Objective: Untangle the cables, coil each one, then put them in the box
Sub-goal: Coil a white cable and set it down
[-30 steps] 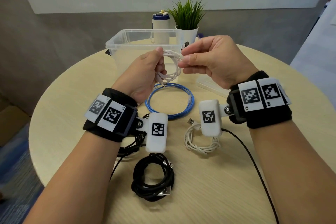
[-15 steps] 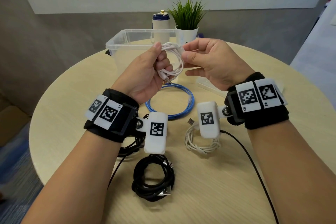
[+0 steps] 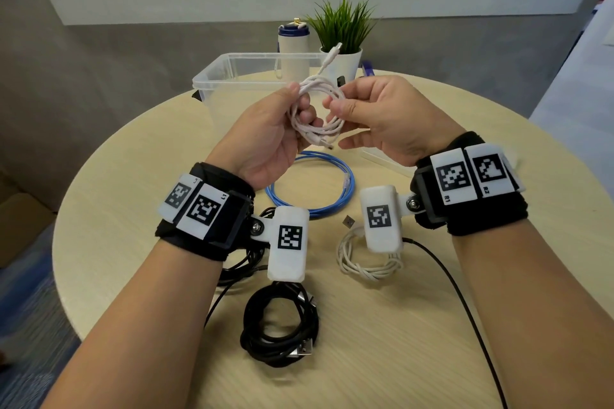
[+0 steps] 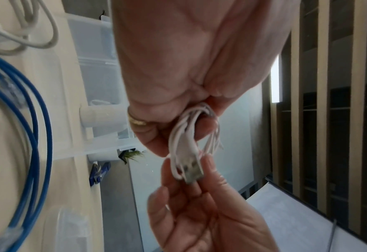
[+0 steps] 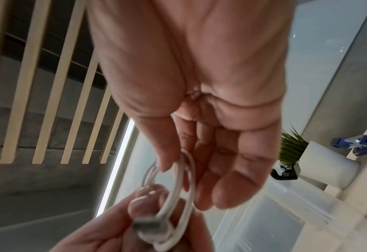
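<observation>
Above the round pale wooden surface point(image 3: 139, 209), the left hand point(image 3: 265, 139) grips a coiled thin white cable point(image 3: 319, 116) in curled fingers, while the right hand point(image 3: 385, 119) pinches the coil's other side between thumb and fingertips. The coil hangs in front of the clear plastic box point(image 3: 212, 76), above a coiled blue cable point(image 3: 332, 206).

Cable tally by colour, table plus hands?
White: 2 (held white cable, white coil on the table)
Blue: 1 (blue coil)
Black: 2 (black coil, partly hidden black bundle)
Total: 5
</observation>
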Demonstrator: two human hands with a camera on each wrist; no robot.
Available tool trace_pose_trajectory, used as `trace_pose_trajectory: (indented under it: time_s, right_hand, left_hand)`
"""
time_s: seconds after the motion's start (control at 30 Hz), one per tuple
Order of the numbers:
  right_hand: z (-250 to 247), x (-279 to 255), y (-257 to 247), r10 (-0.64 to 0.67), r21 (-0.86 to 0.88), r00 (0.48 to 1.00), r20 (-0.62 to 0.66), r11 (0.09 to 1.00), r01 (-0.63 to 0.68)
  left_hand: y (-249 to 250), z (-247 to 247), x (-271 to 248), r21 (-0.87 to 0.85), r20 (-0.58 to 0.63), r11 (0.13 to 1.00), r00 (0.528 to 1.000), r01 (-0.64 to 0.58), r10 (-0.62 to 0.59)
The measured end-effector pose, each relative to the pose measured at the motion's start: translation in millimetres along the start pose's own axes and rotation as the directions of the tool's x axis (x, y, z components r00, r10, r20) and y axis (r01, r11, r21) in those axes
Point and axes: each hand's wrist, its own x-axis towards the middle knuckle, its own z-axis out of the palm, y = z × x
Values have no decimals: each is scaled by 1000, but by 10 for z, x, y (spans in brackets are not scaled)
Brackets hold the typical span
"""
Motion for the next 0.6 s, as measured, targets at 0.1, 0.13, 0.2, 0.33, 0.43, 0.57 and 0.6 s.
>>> trace_pose_trajectory:
  time_s: [0.1,0.13,0.2,0.33,0.43,0.57,0.6]
  right_hand:
    - [-17,18,13,-16,-42,999,-39,999,14]
    - [-20,16,22,-28,-86,999,-40,996,25]
    - [-5,9,38,-57,-172,997,-44,984,48]
    - [14,26,30,-53,-109,994,-100,993,42]
    - [-15,25,13,13,-31,999,-36,999,-14]
    - [13,14,15,6,3,1000,2,1000,-6]
    - [24,24,18,-2,16,1000,-19,1000,3]
  left_hand:
    - [-22,-24,6,160,-18,987,1000,-11,14]
    - [-29,-33,6,200,-13,980,1000,-19,22]
    - [-47,-52,11,265,-20,964,999,-33,40]
    - [-57,-61,28,230,-102,971,991,-58,84]
    - [-38,-71,44,86,-160,991,981,-98,111]
    - [-23,-42,32,-62,-118,991,987,-114,107]
    - [-21,-32,27,-74,-110,991,989,-109,101]
